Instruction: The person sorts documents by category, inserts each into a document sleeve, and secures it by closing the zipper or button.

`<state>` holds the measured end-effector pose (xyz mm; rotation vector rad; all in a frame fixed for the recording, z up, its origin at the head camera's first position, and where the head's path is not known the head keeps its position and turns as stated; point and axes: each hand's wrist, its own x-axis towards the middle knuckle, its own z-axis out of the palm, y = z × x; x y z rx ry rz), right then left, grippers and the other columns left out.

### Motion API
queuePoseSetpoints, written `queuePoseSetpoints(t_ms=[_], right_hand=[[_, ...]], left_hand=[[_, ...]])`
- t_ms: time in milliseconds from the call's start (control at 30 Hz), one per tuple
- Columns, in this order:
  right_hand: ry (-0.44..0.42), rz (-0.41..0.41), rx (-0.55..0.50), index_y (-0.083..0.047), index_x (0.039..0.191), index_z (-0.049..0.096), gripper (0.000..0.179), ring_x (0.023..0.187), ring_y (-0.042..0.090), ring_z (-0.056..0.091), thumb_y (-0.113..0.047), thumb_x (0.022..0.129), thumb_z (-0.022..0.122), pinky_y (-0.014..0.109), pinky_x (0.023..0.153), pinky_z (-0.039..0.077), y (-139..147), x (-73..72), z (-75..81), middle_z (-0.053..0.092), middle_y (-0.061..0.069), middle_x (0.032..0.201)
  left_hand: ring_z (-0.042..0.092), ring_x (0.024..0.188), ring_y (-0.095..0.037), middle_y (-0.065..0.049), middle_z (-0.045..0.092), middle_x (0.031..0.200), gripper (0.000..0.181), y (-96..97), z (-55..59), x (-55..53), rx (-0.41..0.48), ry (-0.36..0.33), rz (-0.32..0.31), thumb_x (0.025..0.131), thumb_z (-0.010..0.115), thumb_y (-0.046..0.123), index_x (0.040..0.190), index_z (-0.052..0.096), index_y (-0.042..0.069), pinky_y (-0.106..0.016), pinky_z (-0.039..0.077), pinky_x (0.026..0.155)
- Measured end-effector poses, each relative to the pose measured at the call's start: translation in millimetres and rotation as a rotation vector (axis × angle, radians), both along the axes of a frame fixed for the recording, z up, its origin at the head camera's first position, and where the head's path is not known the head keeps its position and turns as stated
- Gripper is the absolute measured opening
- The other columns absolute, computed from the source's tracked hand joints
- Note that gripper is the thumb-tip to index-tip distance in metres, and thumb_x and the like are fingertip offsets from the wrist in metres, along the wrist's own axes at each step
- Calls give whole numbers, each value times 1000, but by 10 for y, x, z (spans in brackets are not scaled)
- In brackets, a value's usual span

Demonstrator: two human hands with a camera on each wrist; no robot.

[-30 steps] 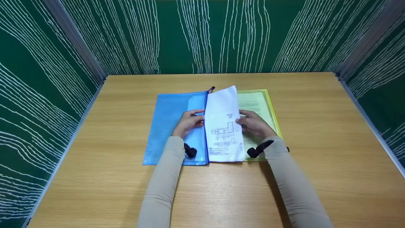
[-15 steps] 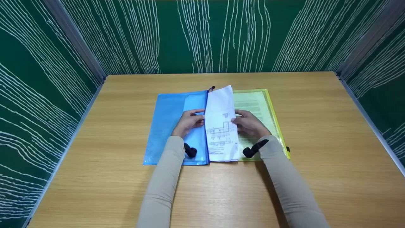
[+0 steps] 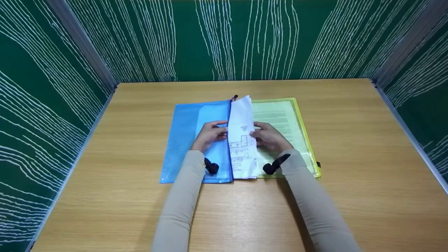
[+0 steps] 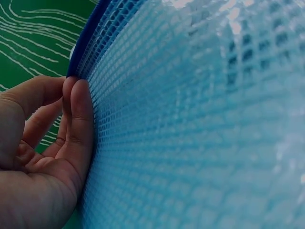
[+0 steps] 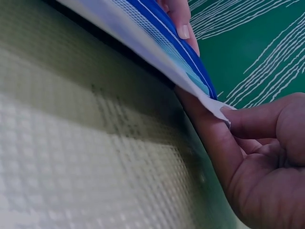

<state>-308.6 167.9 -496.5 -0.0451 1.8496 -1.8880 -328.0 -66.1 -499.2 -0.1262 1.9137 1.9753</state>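
A blue mesh zip pouch (image 3: 180,140) lies on the left, its dark blue zip edge facing right. My left hand (image 3: 210,134) pinches that edge between thumb and fingers; the left wrist view shows the mesh (image 4: 190,124) close beside the fingertips. White printed papers (image 3: 240,117) stick out of the pouch's mouth, the rest seen as a paler area through the blue. My right hand (image 3: 270,136) pinches their right edge, thumb on top and fingers beneath. Under that hand lies a yellow mesh pouch (image 3: 300,122) with a printed sheet inside.
A wooden table (image 3: 105,147) carries both pouches. Green panels (image 3: 238,42) with white wavy lines stand at the back and sides. A dark zip pull (image 3: 234,98) shows at the blue pouch's top corner.
My right hand has moved left with the papers, and a narrower strip of them shows outside the blue pouch. The paler area inside has spread left. My left hand stays nearly still.
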Motion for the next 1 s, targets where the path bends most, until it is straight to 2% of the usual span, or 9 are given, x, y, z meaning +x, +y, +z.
queuePoseSetpoints(t_ms=[233, 400, 567, 733, 1000], right_hand=[[-23, -11, 39, -7, 144, 41, 47, 87, 20, 68, -3, 98, 47, 34, 73, 57, -71, -20, -3, 65, 15, 112], [-35, -18, 61, -10, 147, 37, 51, 93, 21, 66, -6, 98, 50, 34, 76, 57, -79, -29, 5, 61, 17, 120], [-30, -25, 83, -11, 149, 33, 57, 90, 20, 65, -9, 96, 55, 31, 73, 57, -52, -13, 27, 58, 16, 118], [-1, -93, 116, -12, 148, 37, 60, 82, 16, 66, -10, 93, 61, 27, 64, 57, -30, 12, 46, 55, 11, 111], [-11, -234, 79, -9, 135, 52, 46, 72, 15, 66, -7, 91, 62, 28, 57, 55, -60, 48, 26, 63, 12, 103]], left_hand=[[64, 70, -13, -8, 65, 91, 41, 4, -13, -13, 21, 6, 2, 90, 65, 5, 130, 61, 9, -25, 56, 68], [64, 71, -12, -8, 65, 96, 40, 3, -14, -22, 6, -1, -4, 90, 64, 7, 130, 61, 11, -25, 56, 69], [64, 72, -12, -9, 65, 98, 41, -1, -5, -17, 3, -14, -8, 91, 64, 8, 131, 60, 12, -25, 56, 70], [65, 74, -12, -9, 67, 100, 41, -3, 1, -18, -9, -16, -5, 91, 63, 8, 131, 60, 13, -25, 56, 70], [64, 71, -12, -8, 67, 95, 41, -13, -24, -14, -3, -10, -2, 91, 64, 7, 131, 60, 12, -25, 56, 68]])
